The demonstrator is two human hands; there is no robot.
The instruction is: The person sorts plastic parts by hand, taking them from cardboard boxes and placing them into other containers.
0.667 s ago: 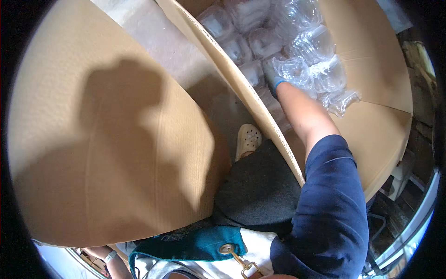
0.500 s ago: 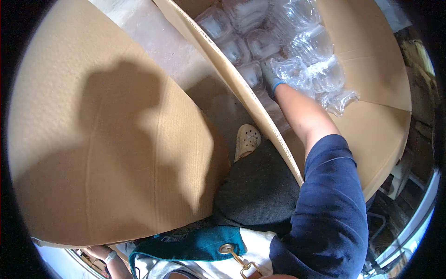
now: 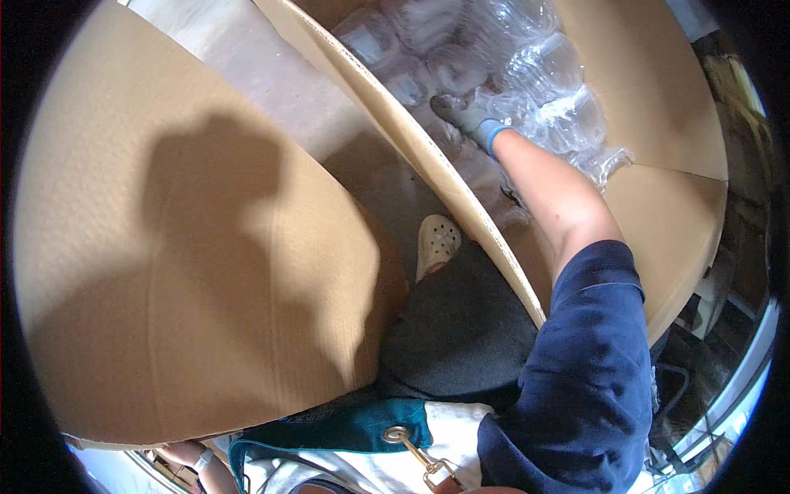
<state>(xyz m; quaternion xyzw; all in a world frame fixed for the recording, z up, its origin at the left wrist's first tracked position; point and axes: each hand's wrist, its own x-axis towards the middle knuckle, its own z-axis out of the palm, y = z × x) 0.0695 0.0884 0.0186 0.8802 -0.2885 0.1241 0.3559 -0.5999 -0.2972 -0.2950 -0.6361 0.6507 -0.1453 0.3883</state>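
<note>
Containers (image 3: 547, 70), clear plastic, packed in stacks inside an open brown carton (image 3: 646, 90); glossy where light strikes, blurred toward the upper edge of the view. Right hand (image 3: 462, 117), in a grey glove (image 3: 480, 125) with blue cuff, is down inside, just left of the shiniest stacks, pointing away from the body and leftward. Fingers partly lost against the plastic: cannot tell whether it grips a container or merely touches. Right forearm (image 3: 559, 189) bare, angled past the near wall (image 3: 415, 152), whose raw edge runs diagonally; navy sleeve (image 3: 580, 354) above the elbow. Left hand (image 3: 185, 453) low at left, by the bottom edge of a broad cardboard panel (image 3: 90, 247); fingers mostly hidden, closed or not cannot be told. Pale band (image 3: 203, 459) on that wrist. Panel bears a shadow (image 3: 214, 165) of head and shoulders. Between panel and carton: grey floor (image 3: 239, 58), one cream clog (image 3: 439, 239) with holes, dark trouser leg (image 3: 461, 329). Teal-and-white cloth (image 3: 329, 435) with brass clasp (image 3: 436, 471) at the lower edge.
</note>
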